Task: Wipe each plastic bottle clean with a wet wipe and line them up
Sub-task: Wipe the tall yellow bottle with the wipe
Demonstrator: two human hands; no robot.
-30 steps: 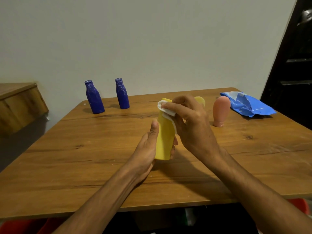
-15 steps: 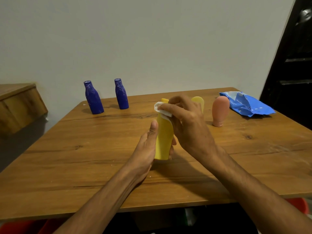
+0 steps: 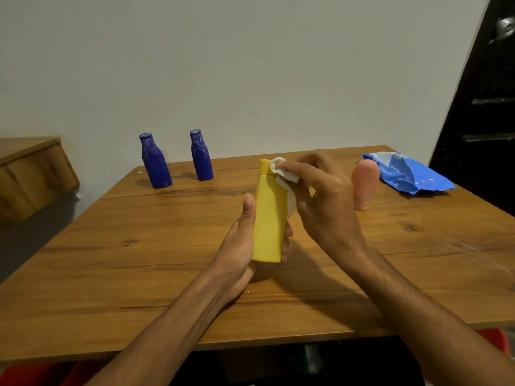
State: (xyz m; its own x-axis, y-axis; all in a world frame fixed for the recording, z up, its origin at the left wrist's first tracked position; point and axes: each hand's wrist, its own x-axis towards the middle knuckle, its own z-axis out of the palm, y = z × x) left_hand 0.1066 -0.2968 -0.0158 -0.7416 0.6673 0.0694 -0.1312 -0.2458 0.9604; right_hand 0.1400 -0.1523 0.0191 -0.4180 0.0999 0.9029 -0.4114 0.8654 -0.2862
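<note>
My left hand (image 3: 241, 243) grips the lower half of a yellow plastic bottle (image 3: 270, 213), held upright above the wooden table (image 3: 139, 260). My right hand (image 3: 323, 199) holds a white wet wipe (image 3: 281, 174) against the bottle's cap and upper right side. Two dark blue bottles (image 3: 155, 161) (image 3: 201, 156) stand side by side at the table's back left. A pink bottle (image 3: 363, 185) stands upside down at the back right. A second yellow bottle behind my right hand is almost fully hidden.
A blue wet-wipe pack (image 3: 404, 174) lies at the table's back right corner. A wooden ledge (image 3: 30, 168) juts out at the left. A dark door (image 3: 485, 107) stands at the right. Red items (image 3: 493, 338) show below the table's front edge.
My right hand has slid the wipe to the right across the bottle's top, so more of the yellow cap and body shows. My left hand keeps its grip.
</note>
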